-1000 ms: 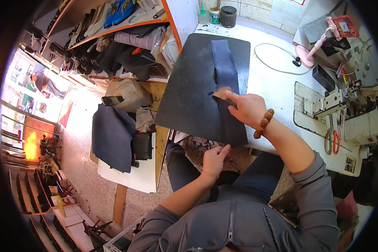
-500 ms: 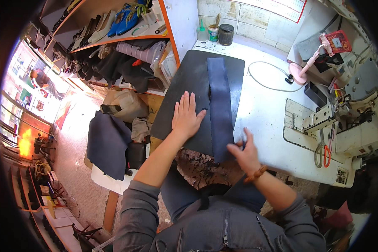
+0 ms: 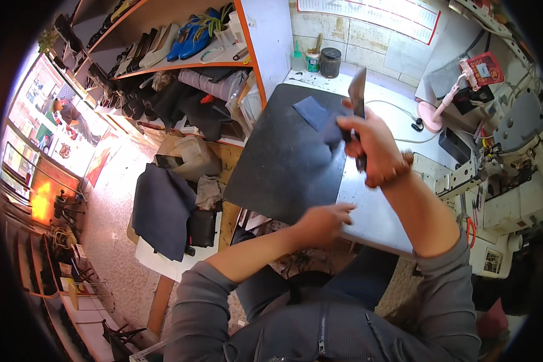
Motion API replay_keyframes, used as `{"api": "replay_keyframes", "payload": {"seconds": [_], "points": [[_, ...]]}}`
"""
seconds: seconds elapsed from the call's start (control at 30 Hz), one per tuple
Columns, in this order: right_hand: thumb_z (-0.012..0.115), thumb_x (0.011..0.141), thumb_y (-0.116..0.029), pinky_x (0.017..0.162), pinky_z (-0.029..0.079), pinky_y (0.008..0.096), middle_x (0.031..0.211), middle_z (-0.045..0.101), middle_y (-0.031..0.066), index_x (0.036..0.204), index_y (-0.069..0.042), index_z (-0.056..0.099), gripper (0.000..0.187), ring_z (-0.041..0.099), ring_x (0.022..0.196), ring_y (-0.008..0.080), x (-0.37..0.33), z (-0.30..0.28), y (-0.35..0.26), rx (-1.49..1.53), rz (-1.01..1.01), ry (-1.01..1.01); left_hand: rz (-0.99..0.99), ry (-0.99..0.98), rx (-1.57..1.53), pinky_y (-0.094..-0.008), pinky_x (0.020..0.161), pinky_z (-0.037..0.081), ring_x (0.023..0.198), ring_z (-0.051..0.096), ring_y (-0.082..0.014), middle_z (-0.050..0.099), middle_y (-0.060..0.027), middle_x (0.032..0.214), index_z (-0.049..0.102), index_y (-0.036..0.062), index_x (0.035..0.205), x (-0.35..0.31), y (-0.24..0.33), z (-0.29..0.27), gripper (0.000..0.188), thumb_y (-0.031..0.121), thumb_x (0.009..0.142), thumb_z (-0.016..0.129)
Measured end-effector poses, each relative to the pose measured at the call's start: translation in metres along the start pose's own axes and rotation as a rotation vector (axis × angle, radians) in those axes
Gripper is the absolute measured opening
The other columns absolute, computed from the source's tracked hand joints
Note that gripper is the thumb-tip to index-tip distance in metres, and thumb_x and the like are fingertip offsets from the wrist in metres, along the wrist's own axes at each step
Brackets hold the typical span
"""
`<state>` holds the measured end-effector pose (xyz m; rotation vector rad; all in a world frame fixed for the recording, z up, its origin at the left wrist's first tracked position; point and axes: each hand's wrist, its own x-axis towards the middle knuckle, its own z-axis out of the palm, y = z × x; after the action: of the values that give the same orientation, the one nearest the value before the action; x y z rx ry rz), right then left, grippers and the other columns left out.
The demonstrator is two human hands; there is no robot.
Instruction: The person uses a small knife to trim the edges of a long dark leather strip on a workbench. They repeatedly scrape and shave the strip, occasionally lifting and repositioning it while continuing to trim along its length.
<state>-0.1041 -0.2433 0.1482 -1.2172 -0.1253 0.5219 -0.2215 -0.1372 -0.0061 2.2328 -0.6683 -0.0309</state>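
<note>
My right hand (image 3: 373, 142) is raised over the right edge of the black cutting mat (image 3: 271, 157). Its fingers are wrapped round a knife whose broad blade (image 3: 357, 90) points up and away from me. A dark blue strip of leather or cloth (image 3: 312, 113) runs from beside these fingers to the mat's far part, bent and partly blurred; whether the hand pinches it too is hard to see. Low over the mat's near right corner is my left hand (image 3: 324, 226), blurred, with a finger stretched to the right and nothing visible in it.
A sewing machine (image 3: 519, 193) and orange-handled scissors (image 3: 470, 229) are at the right. A pink lamp (image 3: 431, 114) stands behind. Bottles and a jar (image 3: 330, 63) line the back wall. Shoe shelves (image 3: 187, 69) rise at the left, above a dark blue sheet (image 3: 163, 208).
My right hand has swung up and away, the knife now plainly seen in it. The strip, earlier flat along the mat, is bent up. My left hand has left the mat and moved nearer and right.
</note>
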Motion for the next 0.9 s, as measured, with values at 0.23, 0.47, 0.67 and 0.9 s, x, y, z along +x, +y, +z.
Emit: {"api": "replay_keyframes", "payload": {"seconds": [0.23, 0.47, 0.67, 0.9], "points": [[0.068, 0.076, -0.005, 0.039, 0.033, 0.0238, 0.076, 0.049, 0.0003, 0.129, -0.01, 0.045, 0.058, 0.044, 0.048, 0.0084, -0.09, -0.044, 0.055, -0.235, 0.34, -0.078, -0.107, 0.625, 0.413, -0.0409, 0.099, 0.039, 0.122, 0.049, -0.0302, 0.054, -0.014, 0.128, 0.056, 0.0067, 0.114, 0.044, -0.092, -0.108, 0.039, -0.004, 0.078, 0.046], [0.073, 0.073, -0.008, 0.044, 0.037, 0.0253, 0.084, 0.049, -0.0003, 0.129, -0.01, 0.044, 0.063, 0.043, 0.053, 0.0089, -0.104, -0.09, 0.075, -0.47, 0.326, -0.216, -0.106, -0.025, 0.821, -0.0442, 0.11, 0.027, 0.128, 0.042, -0.0228, 0.053, -0.0043, 0.129, 0.055, 0.0197, 0.122, 0.078, -0.125, -0.118, 0.037, 0.011, 0.087, 0.047], [0.069, 0.073, -0.009, 0.07, 0.05, 0.0428, 0.083, 0.064, 0.0194, 0.13, -0.012, 0.042, 0.063, 0.064, 0.077, 0.0339, -0.012, -0.107, -0.019, -1.54, 0.021, -0.306, -0.082, 0.109, 0.874, -0.0426, 0.099, 0.035, 0.101, 0.05, -0.0282, 0.054, -0.0103, 0.1, 0.06, 0.0065, 0.104, -0.019, -0.086, -0.134, 0.03, 0.026, 0.082, 0.062], [0.063, 0.086, -0.036, 0.084, 0.048, 0.0457, 0.105, 0.062, 0.0271, 0.121, -0.001, 0.047, 0.052, 0.059, 0.1, 0.042, 0.108, -0.033, -0.072, -1.447, -0.767, 0.276, -0.277, 0.365, 0.557, -0.0431, 0.094, 0.04, 0.109, 0.047, -0.0355, 0.049, -0.0182, 0.116, 0.054, 0.001, 0.12, -0.073, -0.003, -0.041, 0.058, 0.03, 0.073, 0.073]]}}
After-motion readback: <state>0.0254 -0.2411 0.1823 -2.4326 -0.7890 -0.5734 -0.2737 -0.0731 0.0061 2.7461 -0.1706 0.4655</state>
